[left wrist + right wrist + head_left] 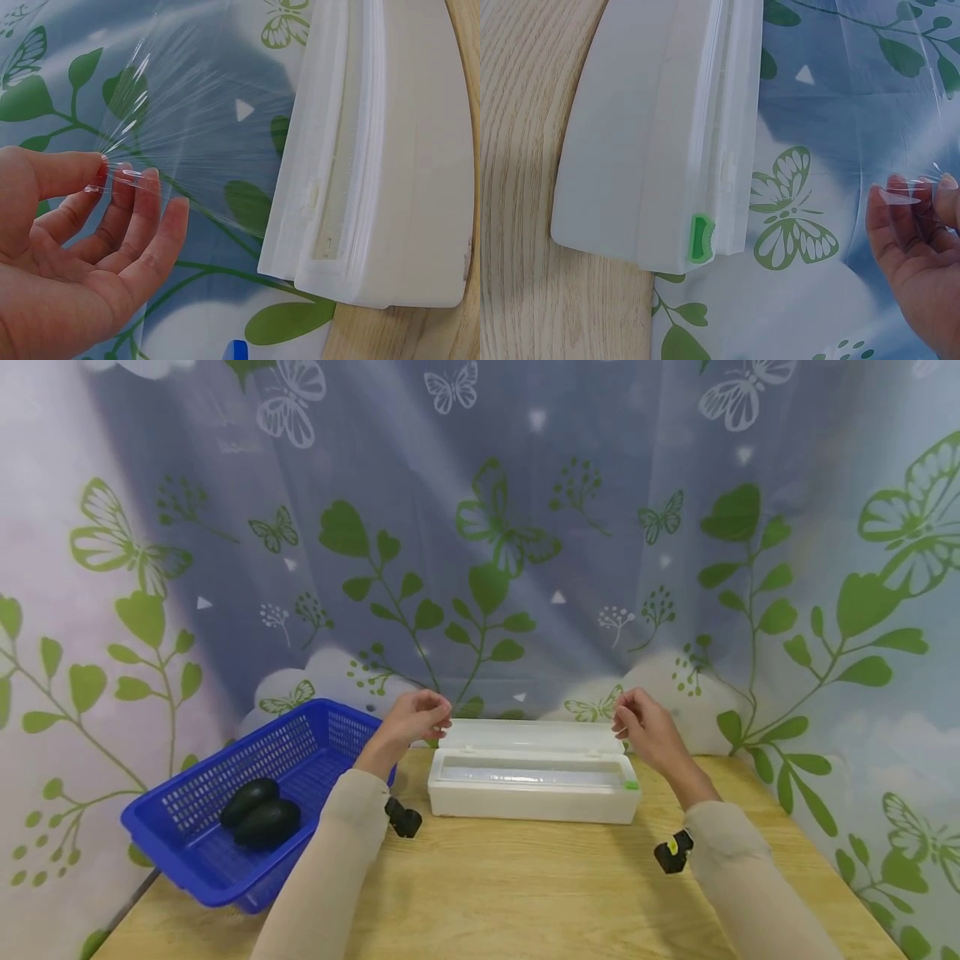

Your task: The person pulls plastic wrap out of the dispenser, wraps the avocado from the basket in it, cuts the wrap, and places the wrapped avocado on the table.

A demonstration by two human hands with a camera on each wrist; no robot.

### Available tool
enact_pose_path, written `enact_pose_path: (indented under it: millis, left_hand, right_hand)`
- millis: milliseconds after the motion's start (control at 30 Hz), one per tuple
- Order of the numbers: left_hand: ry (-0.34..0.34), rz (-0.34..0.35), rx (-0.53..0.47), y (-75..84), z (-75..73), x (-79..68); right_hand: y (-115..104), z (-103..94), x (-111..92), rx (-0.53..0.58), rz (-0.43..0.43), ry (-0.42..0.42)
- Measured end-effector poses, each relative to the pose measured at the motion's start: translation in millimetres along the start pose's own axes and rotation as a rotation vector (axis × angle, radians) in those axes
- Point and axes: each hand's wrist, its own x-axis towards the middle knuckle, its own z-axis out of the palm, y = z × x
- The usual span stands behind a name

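Note:
A white cling film dispenser [534, 802] stands on the table with its lid [528, 735] tipped up at the back. Behind and above its left end, my left hand [411, 724] pinches clear cling film [191, 127] between thumb and forefinger, the other fingers loosely bent. The film fans out in creases from that pinch toward the dispenser. My right hand [651, 731] pinches the film's other corner [900, 198] above the right end. A green slider [701, 238] sits at the dispenser's right end. Against the patterned backdrop the film is hardly visible in the head view.
To the left, a blue plastic basket [183, 877] holds two dark green oval fruits or vegetables [267, 823]. My left forearm passes over the basket's right side. A printed curtain [420, 485] hangs right behind the wooden table [525, 893].

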Motion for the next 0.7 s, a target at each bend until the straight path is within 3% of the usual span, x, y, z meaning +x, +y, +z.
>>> enact_pose_path:
  millis: [433,700]
  left_hand:
    - [0.001,-0.004,-0.007,-6.3,3.5,0.8]
    - [0.032,-0.003,-0.016,-2.8,4.0,3.0]
  right_hand:
    - [4.8,1.1,-2.1,-0.001,0.023,-0.015]
    - [3.4,0.8,-0.4,-0.014,-0.015,0.035]
